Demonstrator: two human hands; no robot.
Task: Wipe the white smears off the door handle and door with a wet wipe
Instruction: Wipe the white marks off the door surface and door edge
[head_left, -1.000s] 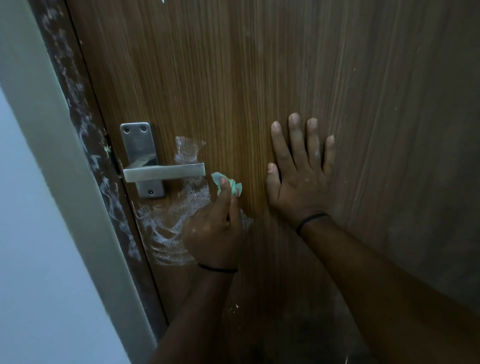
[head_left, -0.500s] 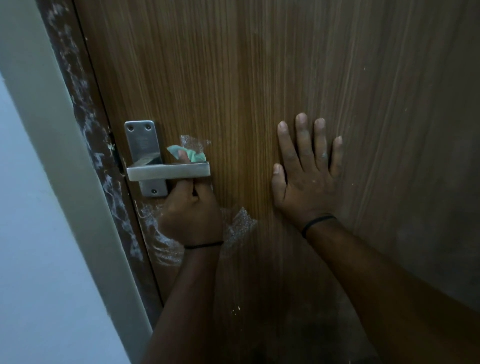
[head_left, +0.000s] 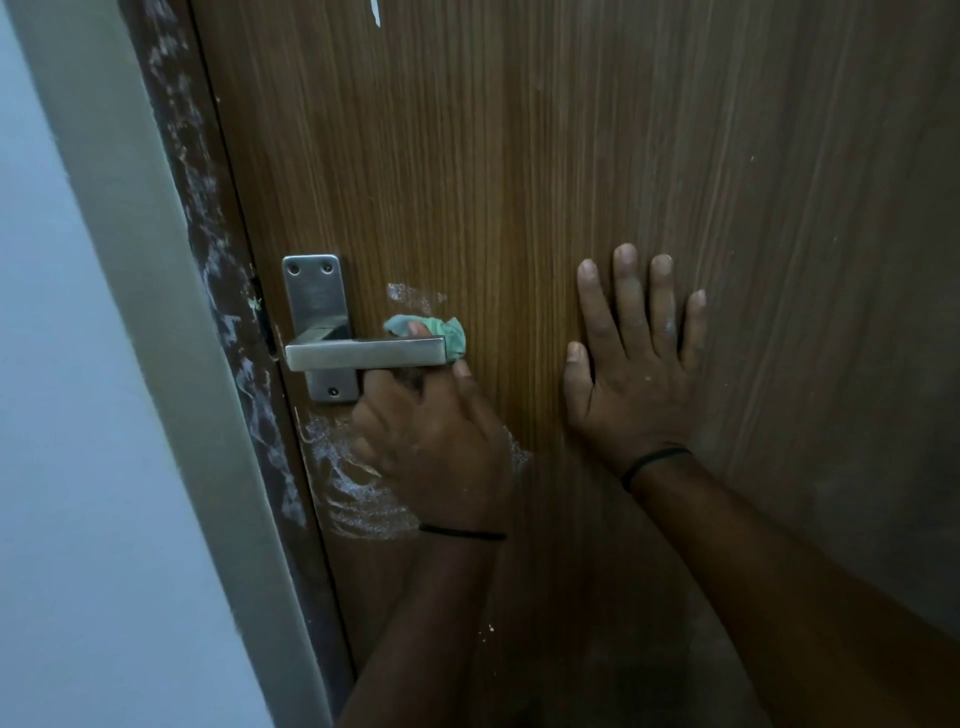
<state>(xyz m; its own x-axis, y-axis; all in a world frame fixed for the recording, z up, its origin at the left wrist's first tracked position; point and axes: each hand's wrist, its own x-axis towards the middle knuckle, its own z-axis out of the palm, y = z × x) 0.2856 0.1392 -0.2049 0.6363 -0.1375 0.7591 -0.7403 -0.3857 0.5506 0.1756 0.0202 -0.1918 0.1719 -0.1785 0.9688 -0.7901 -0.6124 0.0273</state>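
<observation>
Since half a second ago the wipe (head_left: 431, 333) has slid right along the top of the lever, from mid-lever to its free end; a second ago it was below the lever tip, off the metal.

Left hand (head_left: 434, 452) grip: fingers curled up behind the handle (head_left: 363, 353), pinching the bunched green wipe against the door (head_left: 519, 182) just above the lever; one fingertip shows on top of the wad. Right hand (head_left: 636, 364) at 3 o'clock of the handle, flat on the door, fingers straight and spread, holding nothing. Bracing, by the look of it.

Smears: small patch (head_left: 413, 296) at 12 o'clock of the wipe, just above it. Big patch (head_left: 353, 493) at 6–7 o'clock of the handle, partly hidden under the left hand. Small white fleck (head_left: 375, 13) far up at 12. Frame edge (head_left: 208, 234) at 9 o'clock is also streaked white.

Step, my read: wiping behind and over the lever. Early; most of the white is untouched.

Next needs: push up onto the small patch, then pull out from behind the lever and work the big patch with firm strokes. Wad is small, so refold for a clean face.
</observation>
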